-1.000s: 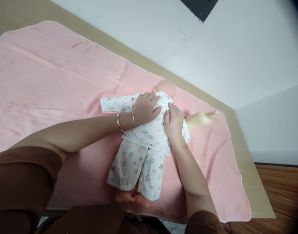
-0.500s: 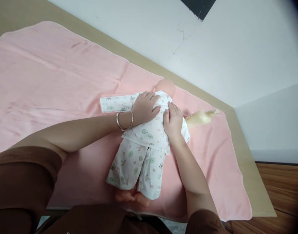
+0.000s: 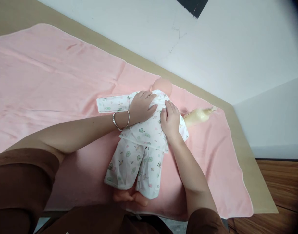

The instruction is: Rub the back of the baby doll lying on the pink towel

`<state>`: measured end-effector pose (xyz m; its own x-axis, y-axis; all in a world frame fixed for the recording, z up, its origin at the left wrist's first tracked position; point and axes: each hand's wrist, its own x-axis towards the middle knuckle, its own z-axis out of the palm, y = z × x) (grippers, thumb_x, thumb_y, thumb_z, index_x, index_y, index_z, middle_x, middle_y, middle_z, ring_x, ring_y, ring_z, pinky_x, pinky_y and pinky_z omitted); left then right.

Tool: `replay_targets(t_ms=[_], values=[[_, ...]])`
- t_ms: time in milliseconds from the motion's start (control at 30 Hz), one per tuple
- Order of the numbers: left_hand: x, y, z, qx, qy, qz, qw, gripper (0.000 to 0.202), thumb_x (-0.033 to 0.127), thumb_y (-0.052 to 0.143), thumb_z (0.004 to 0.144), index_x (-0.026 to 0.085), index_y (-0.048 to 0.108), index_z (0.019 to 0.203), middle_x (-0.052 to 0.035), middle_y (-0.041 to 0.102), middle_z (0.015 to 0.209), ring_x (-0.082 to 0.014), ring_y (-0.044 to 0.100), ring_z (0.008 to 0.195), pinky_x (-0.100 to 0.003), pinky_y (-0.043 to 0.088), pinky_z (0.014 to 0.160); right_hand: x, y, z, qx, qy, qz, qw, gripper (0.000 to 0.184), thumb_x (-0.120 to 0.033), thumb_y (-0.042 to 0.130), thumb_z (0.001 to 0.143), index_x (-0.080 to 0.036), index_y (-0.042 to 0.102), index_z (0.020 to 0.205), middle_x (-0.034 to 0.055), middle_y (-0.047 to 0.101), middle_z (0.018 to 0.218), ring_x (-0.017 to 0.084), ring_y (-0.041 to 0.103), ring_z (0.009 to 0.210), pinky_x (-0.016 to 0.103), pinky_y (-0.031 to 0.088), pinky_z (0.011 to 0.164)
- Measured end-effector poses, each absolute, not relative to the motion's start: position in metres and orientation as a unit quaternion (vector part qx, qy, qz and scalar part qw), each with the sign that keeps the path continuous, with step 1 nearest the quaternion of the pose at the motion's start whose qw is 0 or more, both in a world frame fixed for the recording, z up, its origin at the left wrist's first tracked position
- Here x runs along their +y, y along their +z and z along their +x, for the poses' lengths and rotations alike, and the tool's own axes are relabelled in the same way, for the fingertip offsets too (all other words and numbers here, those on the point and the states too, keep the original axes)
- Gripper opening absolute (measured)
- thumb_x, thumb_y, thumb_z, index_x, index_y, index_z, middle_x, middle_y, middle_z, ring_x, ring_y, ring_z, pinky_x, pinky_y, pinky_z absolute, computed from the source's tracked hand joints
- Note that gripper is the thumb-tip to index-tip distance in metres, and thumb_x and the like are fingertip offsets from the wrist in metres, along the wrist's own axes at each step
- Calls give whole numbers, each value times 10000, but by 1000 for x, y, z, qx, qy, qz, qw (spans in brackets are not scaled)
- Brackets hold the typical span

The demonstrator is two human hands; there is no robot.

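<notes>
A baby doll (image 3: pixel 163 86) lies on a pink blanket (image 3: pixel 54 71), its head away from me and its feet towards me. It is dressed in a white printed top (image 3: pixel 149 131) and matching white trousers (image 3: pixel 126 162). Spread over the left side of the top, my left hand (image 3: pixel 142 107) rests with its fingers apart and a silver bangle at the wrist. My right hand (image 3: pixel 171 122) lies on the right side of the top, fingers extended. Beneath both palms the cloth is hidden. One sleeve (image 3: pixel 113 103) stretches out to the left.
Just right of the doll, a pale yellow package (image 3: pixel 199 117) lies on the blanket. Under the blanket is a tan tabletop (image 3: pixel 258 195), with a white wall (image 3: pixel 144 35) along its far edge. Wooden flooring (image 3: pixel 282 178) shows at the lower right.
The whole view has shifted slightly, so everything appears a little further left. Both hands stay on the doll's top in nearly the same places.
</notes>
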<state>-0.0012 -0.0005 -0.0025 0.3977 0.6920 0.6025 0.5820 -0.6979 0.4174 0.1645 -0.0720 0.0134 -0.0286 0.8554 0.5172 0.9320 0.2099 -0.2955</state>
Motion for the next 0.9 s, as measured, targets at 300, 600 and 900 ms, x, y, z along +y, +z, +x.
replay_targets(t_ms=[300, 600, 900], values=[[0, -3, -2, 391, 391, 829, 89, 461, 368, 470, 926, 146, 619, 1302, -158, 633, 1331, -339, 545, 1253, -516, 409, 1113, -72, 13, 164, -712, -49, -631, 305, 477, -337, 326, 1035, -133, 576, 1386, 169, 630, 1440, 308, 521, 1408, 565, 399, 1197], [0, -4, -3, 385, 394, 829, 98, 472, 380, 456, 932, 132, 614, 1302, -171, 626, 1339, -340, 541, 1268, -519, 404, 1124, -71, 11, 166, -714, -44, -631, 299, 494, -343, 334, 1039, -104, 572, 1400, 182, 612, 1459, 305, 502, 1424, 545, 392, 1205], [0, -3, -3, 383, 397, 828, 99, 481, 391, 452, 934, 129, 617, 1302, -175, 630, 1329, -341, 547, 1255, -520, 409, 1118, -71, 11, 166, -713, -43, -633, 299, 492, -340, 330, 1039, -112, 570, 1403, 179, 612, 1460, 305, 501, 1425, 552, 388, 1210]])
